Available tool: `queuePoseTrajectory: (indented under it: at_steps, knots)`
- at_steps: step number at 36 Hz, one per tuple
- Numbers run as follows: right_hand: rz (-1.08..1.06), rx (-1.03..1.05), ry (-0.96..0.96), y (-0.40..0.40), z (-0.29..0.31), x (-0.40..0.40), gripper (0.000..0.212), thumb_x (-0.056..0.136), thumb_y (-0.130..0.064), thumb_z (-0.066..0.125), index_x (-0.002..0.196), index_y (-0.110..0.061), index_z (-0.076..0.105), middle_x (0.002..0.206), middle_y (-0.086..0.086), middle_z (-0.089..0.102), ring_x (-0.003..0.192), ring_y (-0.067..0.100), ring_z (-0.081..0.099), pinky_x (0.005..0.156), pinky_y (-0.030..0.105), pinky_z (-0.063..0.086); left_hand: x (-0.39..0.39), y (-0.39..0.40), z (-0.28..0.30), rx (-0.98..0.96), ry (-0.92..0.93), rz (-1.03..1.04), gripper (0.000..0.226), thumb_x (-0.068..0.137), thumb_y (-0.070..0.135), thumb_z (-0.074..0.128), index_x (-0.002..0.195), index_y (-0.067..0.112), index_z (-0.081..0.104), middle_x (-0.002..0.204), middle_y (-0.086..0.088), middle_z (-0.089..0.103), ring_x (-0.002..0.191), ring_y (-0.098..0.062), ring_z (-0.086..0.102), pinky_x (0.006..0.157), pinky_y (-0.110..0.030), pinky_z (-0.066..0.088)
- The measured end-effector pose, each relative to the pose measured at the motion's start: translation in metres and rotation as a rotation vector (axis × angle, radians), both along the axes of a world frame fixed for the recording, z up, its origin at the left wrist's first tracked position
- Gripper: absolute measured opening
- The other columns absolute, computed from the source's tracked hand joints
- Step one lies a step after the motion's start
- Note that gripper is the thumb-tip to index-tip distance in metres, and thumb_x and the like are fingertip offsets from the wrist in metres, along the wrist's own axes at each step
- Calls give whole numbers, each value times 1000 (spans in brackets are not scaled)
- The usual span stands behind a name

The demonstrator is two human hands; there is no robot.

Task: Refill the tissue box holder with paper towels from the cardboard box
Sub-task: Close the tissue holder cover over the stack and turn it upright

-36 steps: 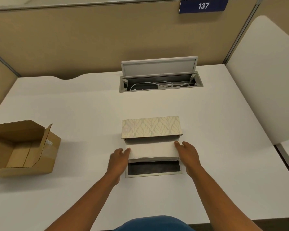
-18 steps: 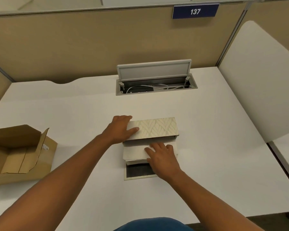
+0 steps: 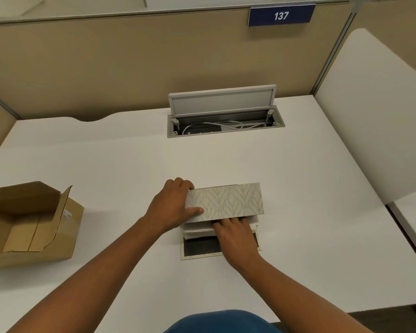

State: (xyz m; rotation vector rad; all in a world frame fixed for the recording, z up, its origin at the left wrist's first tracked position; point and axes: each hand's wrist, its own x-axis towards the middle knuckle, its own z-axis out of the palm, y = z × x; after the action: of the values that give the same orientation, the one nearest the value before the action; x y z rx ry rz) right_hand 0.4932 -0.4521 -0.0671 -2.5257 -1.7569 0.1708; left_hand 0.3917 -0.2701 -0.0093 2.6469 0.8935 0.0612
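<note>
The tissue box holder (image 3: 228, 200), beige with a leaf pattern, lies on its side in the middle of the white desk. My left hand (image 3: 171, 207) grips its left end, thumb on the patterned face. A stack of white paper towels (image 3: 197, 230) sticks out of its open near side. My right hand (image 3: 235, 239) lies flat on the towels, fingertips tucked under the holder's edge. The holder's flat base panel (image 3: 197, 248), dark inside a pale frame, lies on the desk under the towels. The open cardboard box (image 3: 29, 227) stands at the left edge.
An open cable hatch (image 3: 223, 116) with a raised lid and white wires sits in the desk's far middle. Tan partition walls enclose the back and left. A white divider panel (image 3: 375, 116) stands on the right. A sign reads 137 (image 3: 281, 15).
My left hand left the towels and took hold of the holder's left end. My right hand shifted onto the top of the towels and slid further in, so less of the stack shows.
</note>
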Motion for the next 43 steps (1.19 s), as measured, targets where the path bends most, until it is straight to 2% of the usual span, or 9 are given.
queuePoseTrajectory:
  at_steps: [8,11,13,17,20,24,35,39,43]
  knots:
    - [13,154,41,-19,-16,-2,64,72,-11,85,131,-9,59,127,13,66,112,32,65,100,44,49,-5,-7,-3,-3,-38,5,63,76,60,73,123,26,49,123,5,51,110,-13,42,77,-28,45]
    - [51,227,22,-32,-21,-2,66,82,-17,78,140,-8,48,139,14,57,128,33,55,110,45,32,-5,-5,-3,-5,-35,10,64,76,61,73,123,26,49,124,5,52,110,-13,43,77,-28,45]
    - [71,264,37,-41,-23,-3,62,90,-22,69,144,-10,42,147,13,49,136,33,44,113,48,32,-4,-4,-3,-5,-35,10,64,76,62,73,123,26,49,124,5,52,110,-13,44,77,-27,45]
    - [21,296,173,-60,-24,-9,40,89,-25,68,127,-19,58,128,4,59,114,24,56,94,35,49,-4,-4,-3,-12,-28,9,64,76,61,73,124,26,49,124,5,52,111,-14,44,79,-27,46]
    - [-67,228,317,-61,-21,-13,24,95,-30,62,117,-22,67,117,-3,66,102,18,61,86,24,51,-4,-4,-2,-15,-26,8,64,76,61,73,125,26,49,125,5,52,112,-14,44,80,-28,46]
    - [-72,210,422,-44,-20,-11,26,102,-32,48,113,-19,69,111,-3,67,99,14,58,86,25,48,-5,-5,-2,-16,-35,2,64,76,60,74,124,25,50,124,5,52,111,-14,43,78,-27,45]
    - [-108,275,453,-30,-23,7,19,98,-21,55,89,-13,70,87,1,67,82,15,56,70,31,49,-8,-10,1,-38,-49,3,64,76,58,75,124,24,50,125,5,51,112,-13,43,81,-29,47]
    - [-456,330,694,-53,-30,13,17,98,-16,56,89,-17,71,83,-5,70,75,10,63,68,29,54,-15,-15,0,-88,-57,-10,61,75,58,76,119,28,46,123,8,49,108,-9,40,76,-28,44]
    - [-1060,591,1212,-74,-22,32,19,101,-16,50,99,-16,69,86,11,73,69,19,68,61,31,56,-21,-22,-3,-114,-88,-21,59,74,56,77,114,30,44,117,12,46,103,-6,38,72,-26,42]
